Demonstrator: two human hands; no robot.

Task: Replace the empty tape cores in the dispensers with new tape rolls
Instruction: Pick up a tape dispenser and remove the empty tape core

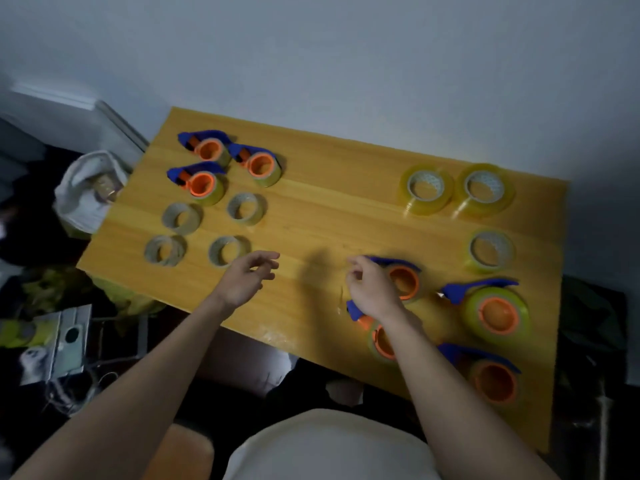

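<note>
My right hand (372, 289) hovers with curled fingers against a blue-and-orange tape dispenser (405, 282); its blue handle pokes out behind my fingertips, and I cannot tell if I grip it. A second dispenser (381, 339) lies partly under my right wrist. Two more dispensers (495, 315) (493, 381) sit to the right. My left hand (247, 278) floats loosely curled and holds nothing, just right of an empty core (227, 251). Other empty cores (164, 251) (181, 218) (246, 207) lie on the left. Full tape rolls (426, 188) (485, 188) stand at the back right.
Three more dispensers (207, 148) (259, 164) (202, 183) sit at the back left of the yellow wooden table (329, 209). A thinner roll (490, 249) lies near the right edge. A white bag (86, 192) hangs off the left edge. A wall runs behind.
</note>
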